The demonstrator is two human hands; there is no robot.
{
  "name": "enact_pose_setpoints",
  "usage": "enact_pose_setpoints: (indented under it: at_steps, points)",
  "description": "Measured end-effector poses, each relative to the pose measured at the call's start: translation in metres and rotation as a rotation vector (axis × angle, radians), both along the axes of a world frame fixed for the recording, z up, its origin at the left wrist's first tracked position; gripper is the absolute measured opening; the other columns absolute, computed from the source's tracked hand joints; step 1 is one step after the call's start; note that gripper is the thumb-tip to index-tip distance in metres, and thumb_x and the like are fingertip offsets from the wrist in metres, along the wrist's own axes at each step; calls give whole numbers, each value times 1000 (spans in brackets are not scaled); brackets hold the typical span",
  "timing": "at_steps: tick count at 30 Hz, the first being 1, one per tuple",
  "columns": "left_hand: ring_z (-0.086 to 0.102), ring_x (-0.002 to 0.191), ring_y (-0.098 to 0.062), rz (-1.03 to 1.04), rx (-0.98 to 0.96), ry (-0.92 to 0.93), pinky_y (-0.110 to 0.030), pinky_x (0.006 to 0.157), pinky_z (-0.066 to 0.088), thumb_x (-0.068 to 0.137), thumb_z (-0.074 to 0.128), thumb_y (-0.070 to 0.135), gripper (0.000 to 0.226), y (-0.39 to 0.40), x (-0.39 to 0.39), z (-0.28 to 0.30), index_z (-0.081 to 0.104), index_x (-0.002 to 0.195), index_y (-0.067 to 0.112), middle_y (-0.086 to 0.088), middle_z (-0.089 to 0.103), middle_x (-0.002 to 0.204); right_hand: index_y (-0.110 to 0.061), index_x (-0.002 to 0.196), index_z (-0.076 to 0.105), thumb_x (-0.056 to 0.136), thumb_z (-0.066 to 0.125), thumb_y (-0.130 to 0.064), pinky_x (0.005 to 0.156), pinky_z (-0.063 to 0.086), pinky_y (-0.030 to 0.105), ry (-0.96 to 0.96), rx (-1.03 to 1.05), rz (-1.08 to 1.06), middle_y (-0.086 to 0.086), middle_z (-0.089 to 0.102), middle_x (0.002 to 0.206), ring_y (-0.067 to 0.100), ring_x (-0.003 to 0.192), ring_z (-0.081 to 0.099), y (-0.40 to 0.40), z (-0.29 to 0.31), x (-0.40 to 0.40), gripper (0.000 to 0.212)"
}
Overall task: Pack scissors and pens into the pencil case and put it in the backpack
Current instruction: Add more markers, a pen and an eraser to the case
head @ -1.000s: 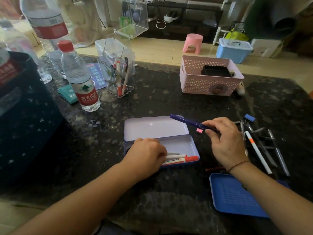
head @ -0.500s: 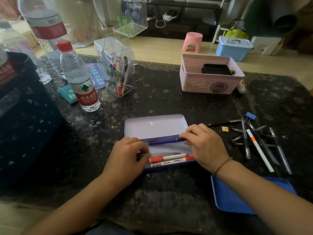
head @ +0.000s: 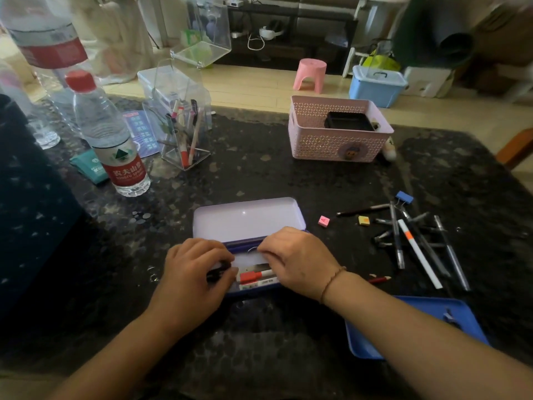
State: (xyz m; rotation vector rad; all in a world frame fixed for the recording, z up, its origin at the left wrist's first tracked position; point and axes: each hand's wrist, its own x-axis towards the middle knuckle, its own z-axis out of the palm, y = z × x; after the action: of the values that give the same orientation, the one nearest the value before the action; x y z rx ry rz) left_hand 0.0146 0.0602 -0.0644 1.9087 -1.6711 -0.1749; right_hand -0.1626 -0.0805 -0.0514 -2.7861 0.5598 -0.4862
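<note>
The purple pencil case (head: 248, 217) lies open in front of me, its lid flat on the table. A purple pen (head: 242, 246) rests along the far wall of the tray, and my right hand (head: 294, 261) has its fingertips closed on that pen's right end. Two red-capped markers (head: 255, 277) lie at the near wall. My left hand (head: 196, 267) covers the tray's left end, fingers curled on the black handles of the scissors (head: 219, 273), whose blade shows above the markers. Several loose pens (head: 418, 246) lie to the right. The dark backpack (head: 28, 212) stands at the left.
A blue tray (head: 418, 321) sits under my right forearm. A pink basket (head: 337, 142) stands at the back, with a water bottle (head: 115, 145) and a clear pen holder (head: 184, 140) at the back left. Small erasers (head: 324, 220), a red pencil (head: 379, 280) and a binder clip (head: 403, 197) lie at right.
My right hand carried the purple pen from above the table into the case and set it along the far wall. My left hand shifted to the case's left end, onto the black handles.
</note>
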Motion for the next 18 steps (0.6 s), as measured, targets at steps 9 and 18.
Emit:
enact_pose_setpoints:
  at_steps: [9,18]
  points:
    - [53,111,-18,-39,-48,-126,-47,92,36,91,32,67,53,7,1,-27,64,110,30,8,63,113,-18,99,71,83,61,-16,81,52,38,-168,-87,-570,1,72,97,23,91,63,-65,25,-115,19]
    - [53,115,-18,-56,-22,-197,-42,96,36,82,56,57,41,9,-7,-17,66,110,30,11,61,118,-16,107,71,85,64,-13,97,42,30,455,196,-958,7,65,122,27,112,58,-200,21,-135,24]
